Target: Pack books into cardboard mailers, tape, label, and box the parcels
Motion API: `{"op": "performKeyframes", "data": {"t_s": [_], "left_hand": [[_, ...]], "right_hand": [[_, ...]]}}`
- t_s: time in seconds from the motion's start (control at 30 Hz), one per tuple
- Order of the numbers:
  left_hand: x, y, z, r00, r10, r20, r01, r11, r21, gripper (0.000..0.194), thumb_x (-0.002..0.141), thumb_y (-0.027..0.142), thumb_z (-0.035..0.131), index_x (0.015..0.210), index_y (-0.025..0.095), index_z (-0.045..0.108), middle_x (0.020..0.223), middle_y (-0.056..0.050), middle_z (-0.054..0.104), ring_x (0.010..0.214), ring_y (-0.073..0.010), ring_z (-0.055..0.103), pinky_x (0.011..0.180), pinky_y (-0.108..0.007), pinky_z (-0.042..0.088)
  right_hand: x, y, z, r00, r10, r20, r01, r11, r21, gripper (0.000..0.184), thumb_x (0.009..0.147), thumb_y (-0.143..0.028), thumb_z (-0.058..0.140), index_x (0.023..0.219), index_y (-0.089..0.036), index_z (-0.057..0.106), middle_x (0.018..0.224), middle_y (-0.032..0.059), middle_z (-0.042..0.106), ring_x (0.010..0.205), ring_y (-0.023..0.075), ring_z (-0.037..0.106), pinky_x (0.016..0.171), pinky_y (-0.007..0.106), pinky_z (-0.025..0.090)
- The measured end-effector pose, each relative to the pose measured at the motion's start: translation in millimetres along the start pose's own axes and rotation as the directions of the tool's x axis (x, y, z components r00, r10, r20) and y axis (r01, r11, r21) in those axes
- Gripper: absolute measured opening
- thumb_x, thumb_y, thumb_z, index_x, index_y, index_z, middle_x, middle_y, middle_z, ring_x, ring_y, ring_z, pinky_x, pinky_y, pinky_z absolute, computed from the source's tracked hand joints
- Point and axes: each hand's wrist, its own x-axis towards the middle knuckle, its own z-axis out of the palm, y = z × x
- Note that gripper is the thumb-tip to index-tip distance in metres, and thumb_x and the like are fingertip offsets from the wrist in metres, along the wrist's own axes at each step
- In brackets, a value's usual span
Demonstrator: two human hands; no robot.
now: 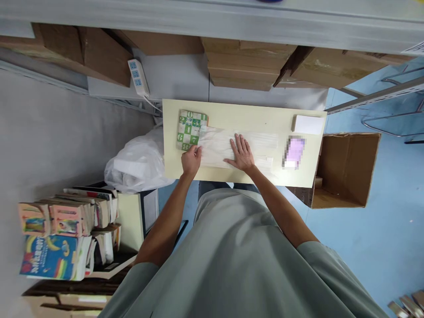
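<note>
A green and white checked book (pixel 189 128) lies at the left end of a pale yellow desk (pixel 232 115), partly inside a clear plastic bag (pixel 218 141) that stretches to the right. My left hand (pixel 191 160) pinches the bag's near edge next to the book. My right hand (pixel 242 153) rests flat on the bag, fingers spread.
A white pad (pixel 308 124) and a blurred purple item (pixel 294 152) lie at the desk's right end. An open cardboard box (pixel 344 170) stands on the blue floor to the right. A white bag (pixel 139 163) and stacked books (pixel 66 229) are on the left; a power strip (pixel 138 77) is behind.
</note>
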Motion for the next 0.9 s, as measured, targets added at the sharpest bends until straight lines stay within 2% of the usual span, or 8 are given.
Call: {"op": "performKeyframes", "data": {"t_s": [0.13,0.33,0.47,0.57,0.67,0.73,0.8,0.9], "left_hand": [[0.2,-3.6,-9.5,0.999,0.038,0.039,-0.037,0.999,-0.022,0.028,0.099,0.047,0.068,0.107,0.022,0.077,0.095,-0.008,0.082,0.079,-0.0235,0.072,0.083,-0.031,0.051],[-4.9,-7.7,-21.2,0.993,0.053,0.109,-0.046,0.997,-0.064,0.033,0.101,0.048,0.063,0.11,0.021,0.08,0.07,-0.003,0.072,0.074,-0.025,0.072,0.083,-0.032,0.052],[-0.6,-15.0,-35.3,1.0,-0.026,0.016,0.027,0.993,-0.112,0.04,0.104,0.05,0.058,0.116,0.02,0.082,0.066,-0.001,0.067,0.069,-0.0235,0.07,0.081,-0.032,0.053],[10.3,-24.2,-48.3,0.997,0.0,-0.08,-0.01,0.993,-0.122,0.044,0.106,0.041,0.055,0.136,0.017,0.076,0.079,-0.004,0.072,0.08,-0.0226,0.071,0.085,-0.031,0.055],[22.9,-29.4,-53.4,0.991,0.106,-0.086,-0.118,0.981,-0.153,0.053,0.104,0.033,0.056,0.153,0.016,0.065,0.115,-0.013,0.078,0.1,-0.0231,0.075,0.089,-0.03,0.057],[30.7,-29.6,-50.8,0.982,0.178,-0.069,-0.187,0.97,-0.154,0.054,0.102,0.032,0.059,0.154,0.018,0.064,0.129,-0.015,0.077,0.111,-0.0252,0.075,0.094,-0.033,0.059],[38.3,-29.0,-45.6,0.982,0.188,-0.037,-0.191,0.973,-0.132,0.047,0.105,0.036,0.058,0.147,0.018,0.069,0.114,-0.013,0.08,0.105,-0.027,0.077,0.098,-0.037,0.06],[49.9,-30.2,-38.2,0.994,0.107,-0.024,-0.109,0.991,-0.082,0.042,0.11,0.038,0.05,0.139,0.019,0.073,0.085,-0.007,0.076,0.093,-0.0288,0.078,0.104,-0.045,0.059]], "right_hand": [[-0.7,-0.1,0.4,1.0,-0.002,-0.02,0.002,1.0,0.005,0.108,0.104,-0.084,0.045,0.18,-0.011,0.025,0.189,0.018,0.012,0.177,0.0393,0.002,0.144,0.063,0.008],[-0.2,-0.6,1.1,1.0,0.008,-0.023,-0.008,0.999,0.032,0.104,0.106,-0.081,0.047,0.181,-0.013,0.024,0.189,0.0158,0.014,0.177,0.0398,0.002,0.143,0.065,0.008],[-0.7,-1.7,-1.0,1.0,0.009,-0.02,-0.009,0.999,0.039,0.104,0.106,-0.081,0.047,0.18,-0.011,0.026,0.189,0.0165,0.012,0.177,0.04,0.002,0.143,0.064,0.007],[-1.4,-3.1,-2.8,1.0,0.006,-0.013,-0.005,0.999,0.042,0.106,0.106,-0.08,0.049,0.179,-0.008,0.027,0.189,0.0188,0.009,0.177,0.0414,0.001,0.144,0.063,0.006],[-2.1,-3.1,-3.1,1.0,0.006,-0.006,-0.006,1.0,0.025,0.107,0.105,-0.081,0.05,0.179,-0.008,0.027,0.189,0.0186,0.008,0.177,0.0422,0.001,0.143,0.064,0.008],[-2.5,-1.6,-2.6,1.0,0.001,-0.004,-0.001,1.0,-0.011,0.108,0.105,-0.084,0.046,0.18,-0.009,0.025,0.19,0.0183,0.006,0.177,0.042,0.0,0.143,0.065,0.009],[-3.1,0.0,-2.9,1.0,-0.011,-0.006,0.011,0.999,-0.049,0.108,0.105,-0.086,0.042,0.18,-0.01,0.024,0.19,0.0184,0.005,0.177,0.0418,0.001,0.142,0.066,0.011],[-4.0,-3.2,-6.7,1.0,-0.016,-0.022,0.014,0.997,-0.082,0.112,0.103,-0.088,0.042,0.181,-0.01,0.023,0.189,0.0196,0.005,0.177,0.0423,0.004,0.142,0.066,0.012]]}}
